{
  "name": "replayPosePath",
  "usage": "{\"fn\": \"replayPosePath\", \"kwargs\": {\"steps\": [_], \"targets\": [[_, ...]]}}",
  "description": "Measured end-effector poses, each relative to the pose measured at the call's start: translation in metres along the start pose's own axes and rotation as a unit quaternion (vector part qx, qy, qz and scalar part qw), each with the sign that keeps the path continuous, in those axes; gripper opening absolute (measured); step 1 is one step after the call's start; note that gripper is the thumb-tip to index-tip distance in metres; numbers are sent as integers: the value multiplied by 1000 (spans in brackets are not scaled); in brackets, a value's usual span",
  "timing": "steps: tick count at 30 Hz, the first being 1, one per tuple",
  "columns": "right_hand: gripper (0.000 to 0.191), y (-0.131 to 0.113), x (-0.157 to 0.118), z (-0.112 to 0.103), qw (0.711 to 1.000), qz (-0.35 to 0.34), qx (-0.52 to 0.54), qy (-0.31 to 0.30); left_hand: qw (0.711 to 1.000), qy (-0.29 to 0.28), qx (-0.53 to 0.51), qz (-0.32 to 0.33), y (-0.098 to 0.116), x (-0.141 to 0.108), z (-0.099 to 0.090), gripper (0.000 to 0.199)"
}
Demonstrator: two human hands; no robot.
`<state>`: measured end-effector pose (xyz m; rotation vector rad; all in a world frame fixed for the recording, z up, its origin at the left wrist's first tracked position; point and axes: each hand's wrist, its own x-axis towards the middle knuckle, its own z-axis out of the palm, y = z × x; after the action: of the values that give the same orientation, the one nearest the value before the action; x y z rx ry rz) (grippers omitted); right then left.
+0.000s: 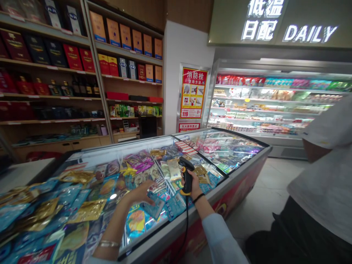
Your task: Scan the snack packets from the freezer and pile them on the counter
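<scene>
- Your left hand [139, 193] is open, its fingers [148, 185] spread just over blue packets [154, 209] inside the chest freezer [236, 172].
- Your right hand [194, 185] is clenched around a black-and-yellow corded barcode scanner [187, 176], upright above the freezer's front rim.
- A refrigerated display case [264, 106] stands beyond the freezer.

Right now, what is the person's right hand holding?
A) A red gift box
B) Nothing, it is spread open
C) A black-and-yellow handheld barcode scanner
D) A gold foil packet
C. The right hand is wrapped around the black-and-yellow handheld barcode scanner, whose black cord hangs down beside the chest freezer.
</scene>
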<state>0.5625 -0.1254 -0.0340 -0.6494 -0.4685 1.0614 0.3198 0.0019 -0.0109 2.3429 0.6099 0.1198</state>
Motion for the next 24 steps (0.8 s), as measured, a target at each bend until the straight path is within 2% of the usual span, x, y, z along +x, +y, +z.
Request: {"fn": "replayPosePath", "kwargs": {"steps": [3,6,8,10,11,13,15,17,18,20,22,24], "targets": [[31,0,-1,1,1000,-6,-4,-2,999,-15,22,-20,2,-4,-1,64],[32,0,-2,2,1000,-3,-7,-6,998,-27,37,-48,3,-4,-1,56],[33,-1,-1,3,1000,-6,-5,-7,998,-17,36,-44,2,-2,-3,48],[34,-2,1,4,1000,-9,-2,-6,999,32,38,-22,1,2,-8,41],[34,-3,3,6,1000,-10,-1,-6,997,75,34,-12,0,5,-10,39],[34,-2,10,10,1000,-14,4,-7,981,196,-1,-1,-4,12,-15,44],[33,0,17,16,1000,-19,18,-15,941,330,-75,6,-9,21,-16,54],[32,5,25,24,999,-22,36,-29,887,433,-161,12,-14,29,-13,62],[33,7,28,28,998,-19,42,-36,864,462,-198,11,-17,32,-11,63],[34,13,30,34,998,-5,40,-51,837,485,-255,3,-19,36,-4,63],[35,17,28,38,997,23,15,-74,830,476,-290,-7,-18,37,2,62],[34,19,23,39,994,44,-19,-100,837,464,-291,-13,-13,36,5,59]]}}
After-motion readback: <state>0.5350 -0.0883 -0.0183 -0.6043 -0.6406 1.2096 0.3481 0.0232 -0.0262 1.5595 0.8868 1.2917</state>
